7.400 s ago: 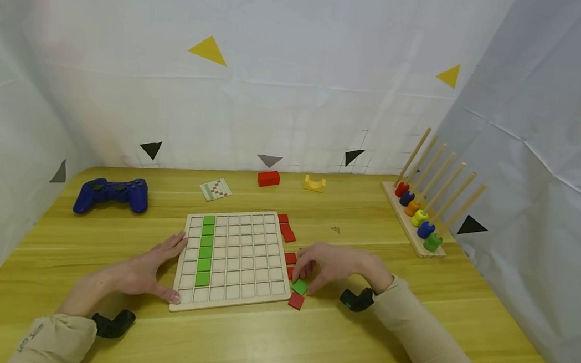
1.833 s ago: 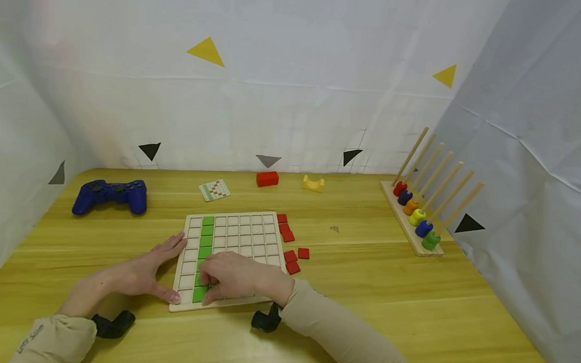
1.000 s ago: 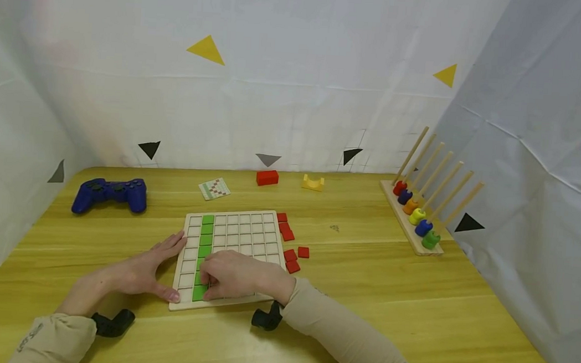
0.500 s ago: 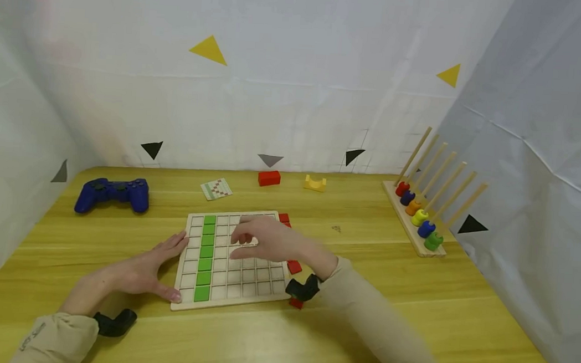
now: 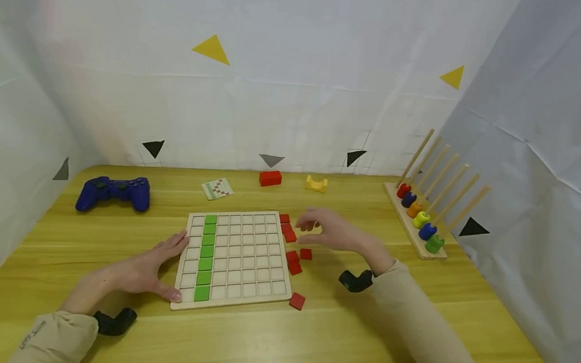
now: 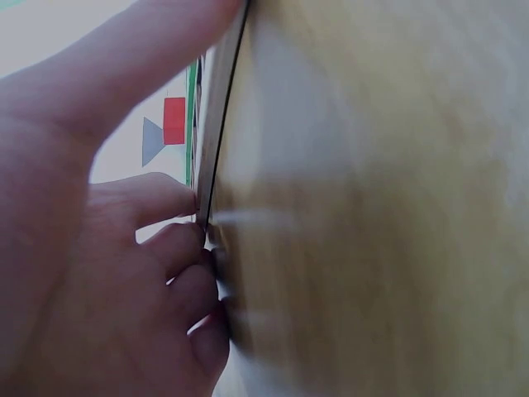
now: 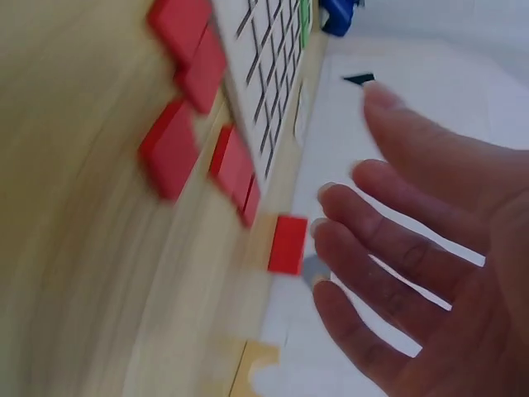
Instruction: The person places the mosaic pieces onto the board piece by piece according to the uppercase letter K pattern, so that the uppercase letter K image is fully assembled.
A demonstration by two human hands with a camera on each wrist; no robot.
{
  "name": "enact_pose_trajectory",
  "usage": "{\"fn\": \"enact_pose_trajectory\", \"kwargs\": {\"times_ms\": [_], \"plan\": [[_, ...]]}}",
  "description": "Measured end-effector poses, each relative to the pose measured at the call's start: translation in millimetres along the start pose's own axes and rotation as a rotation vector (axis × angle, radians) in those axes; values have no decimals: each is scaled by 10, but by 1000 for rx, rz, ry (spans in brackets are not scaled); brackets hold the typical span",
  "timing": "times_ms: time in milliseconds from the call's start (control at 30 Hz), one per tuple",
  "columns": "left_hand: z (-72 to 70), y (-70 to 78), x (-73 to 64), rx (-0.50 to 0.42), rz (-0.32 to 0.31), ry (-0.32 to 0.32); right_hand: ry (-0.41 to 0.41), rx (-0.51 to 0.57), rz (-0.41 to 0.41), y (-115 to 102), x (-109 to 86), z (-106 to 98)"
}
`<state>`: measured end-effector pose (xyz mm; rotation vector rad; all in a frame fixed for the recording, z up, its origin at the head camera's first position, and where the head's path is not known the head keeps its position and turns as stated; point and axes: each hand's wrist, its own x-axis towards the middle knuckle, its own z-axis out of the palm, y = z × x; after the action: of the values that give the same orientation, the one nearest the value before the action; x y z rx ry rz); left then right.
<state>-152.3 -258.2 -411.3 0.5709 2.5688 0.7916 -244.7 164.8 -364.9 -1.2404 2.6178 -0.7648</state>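
Beyond gridded board, red block, yellow arch, left hand splayed, right hand unclenched

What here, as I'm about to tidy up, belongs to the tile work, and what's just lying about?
Tile work:
wooden grid board
green tiles, set in one column
red tiles, loose beside it
pattern card, probably the guide

Apparently just lying about:
blue game controller
red rectangular block
yellow arched block
wooden peg stand

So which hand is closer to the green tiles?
Left. The left hand touches the board, just left of the green tiles; the right hand hovers past the board's right edge.
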Motion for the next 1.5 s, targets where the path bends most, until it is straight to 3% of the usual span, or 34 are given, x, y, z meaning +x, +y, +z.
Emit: {"fn": "enact_pose_trajectory", "kwargs": {"times_ms": [167,367,667,1033,1500], "plan": [[-3,-11,-7,7,0,0,-3,1,45,184,-149,-9],[-3,-32,-25,15,18,6,35,-7,65,333,-167,64],[-1,-17,-14,6,27,3,-86,-73,100,327,-171,181],[-17,-4,1,-1,28,-2,-79,-98,109,353,-158,219],[-3,-8,-8,-1,33,-1,-70,-115,49,359,-162,245]]}}
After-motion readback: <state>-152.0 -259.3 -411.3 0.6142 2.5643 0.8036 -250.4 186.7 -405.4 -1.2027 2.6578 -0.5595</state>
